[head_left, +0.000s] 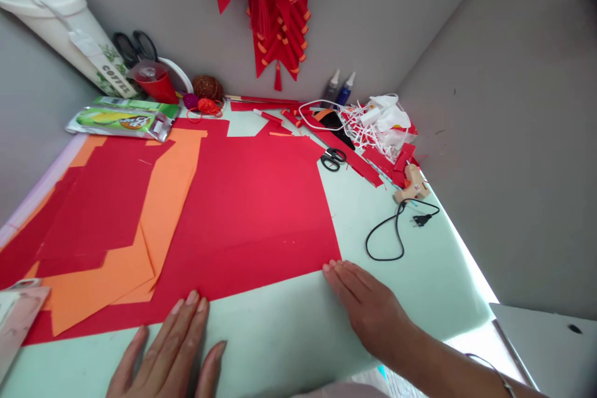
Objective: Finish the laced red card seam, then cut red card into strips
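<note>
A large red paper sheet (261, 205) lies flat on the pale table. My left hand (172, 348) rests palm down at its near edge, fingers stretched out and the thumb spread apart; the fingertips touch the paper. At the sheet's near right corner is my right hand (364, 298). Its fingers are extended close together, with the tips lying on the corner and the thumb not clearly visible. Orange paper sheets (170, 199) overlap the red sheet's left side, topped by darker red pieces (102, 199).
Small black scissors (333, 159) lie beyond the sheet's right edge. A glue gun (413, 183) with a black cord (396, 230) sits at right, near white paper shreds (373, 124). Yarn balls (208, 96), a red cup (156, 84) and a green packet (124, 119) stand at back left.
</note>
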